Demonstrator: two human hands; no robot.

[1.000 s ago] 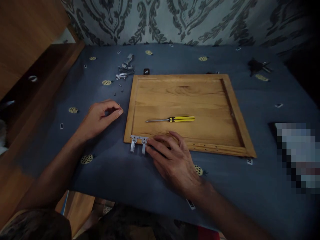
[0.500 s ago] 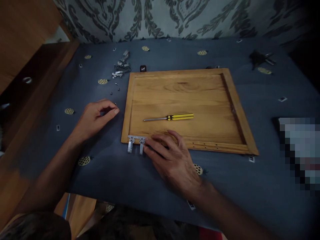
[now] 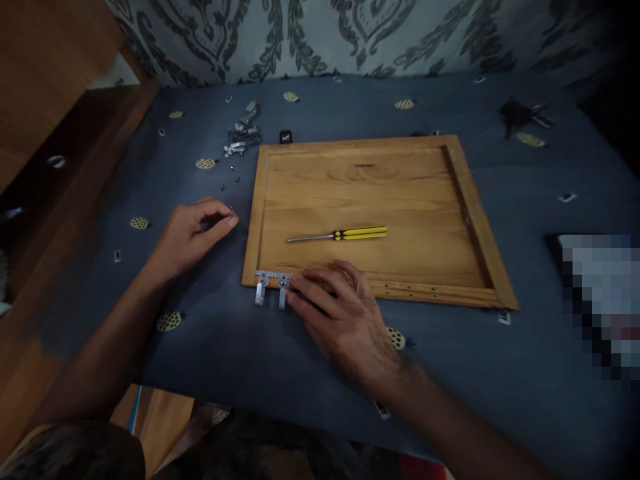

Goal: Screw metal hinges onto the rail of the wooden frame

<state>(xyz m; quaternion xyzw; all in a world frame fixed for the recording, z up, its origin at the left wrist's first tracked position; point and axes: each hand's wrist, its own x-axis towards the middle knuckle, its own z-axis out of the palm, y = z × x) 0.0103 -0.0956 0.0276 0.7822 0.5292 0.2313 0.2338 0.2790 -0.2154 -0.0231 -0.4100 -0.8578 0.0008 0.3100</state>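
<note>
My left hand point(image 3: 197, 233) is closed in a pinch just above the cloth, left of the wooden panel point(image 3: 325, 190). A tiny metal piece point(image 3: 231, 209) shows beside its fingertips; whether it is held or lies behind them I cannot tell. At the panel's near left corner, a silver metal hinge point(image 3: 273, 277) with two arms hangs over the edge. My right hand point(image 3: 340, 310) lies open with fingers spread across the near rail, its fingertips touching the hinge's right side. On the panel rests a screwdriver point(image 3: 360, 233) with a yellow and black handle, its tip pointing left.
Beyond my left hand lie a pile of metal hinges point(image 3: 245, 133) and several small screws point(image 3: 233, 169). A small dark box point(image 3: 285, 137) stands behind the panel. A black tool point(image 3: 520, 119) lies far right; a blurred-out dark-edged object point(image 3: 600, 293) is nearer. Blue cloth point(image 3: 210, 360) covers the table.
</note>
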